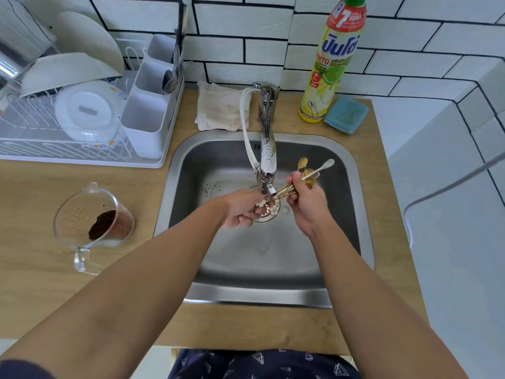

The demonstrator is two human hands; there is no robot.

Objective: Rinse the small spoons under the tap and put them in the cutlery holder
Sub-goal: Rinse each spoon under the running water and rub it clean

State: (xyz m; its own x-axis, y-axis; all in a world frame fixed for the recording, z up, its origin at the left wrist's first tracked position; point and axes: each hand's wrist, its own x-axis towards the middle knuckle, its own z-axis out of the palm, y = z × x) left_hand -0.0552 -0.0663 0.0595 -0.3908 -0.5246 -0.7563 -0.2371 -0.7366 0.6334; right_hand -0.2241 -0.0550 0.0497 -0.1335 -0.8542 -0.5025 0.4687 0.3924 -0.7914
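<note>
White brick-shaped tiles with dark grout back a light wood-grain counter (pixel 41 187) into which a square stainless-steel sink (pixel 352 165) with rounded corners is set. On the tall yellow dish-soap bottle (pixel 332 69), capped in green, blue script not in Latin letters is printed, along with a red band bearing a large "7", the word "PINTO", a lime picture and a small "NEW" mark. A blue textured sponge (pixel 346 114) lies just beside it, and a crumpled off-white cloth (pixel 222 109) is seen behind the sink.

A chrome tap (pixel 267 149) with a white hose reaches over the basin. A bundle of small spoons (pixel 306 173), mostly gold with one white, is gripped in the right hand (pixel 307 205), bowls fanned out past the fingers. Their flower-shaped handle ends are pinched by the left hand (pixel 241 212) below the spout, over the drain. Whether water is running cannot be told.

To the left, a white plastic cutlery holder (pixel 149 105) of three compartments is hung on a white wire dish rack (pixel 62 149); steel cutlery stands in it. White plates and a round lid are stacked in the rack. A clear measuring jug (pixel 93 222) with red markings, too blurred to read, holds dark brown grounds.
</note>
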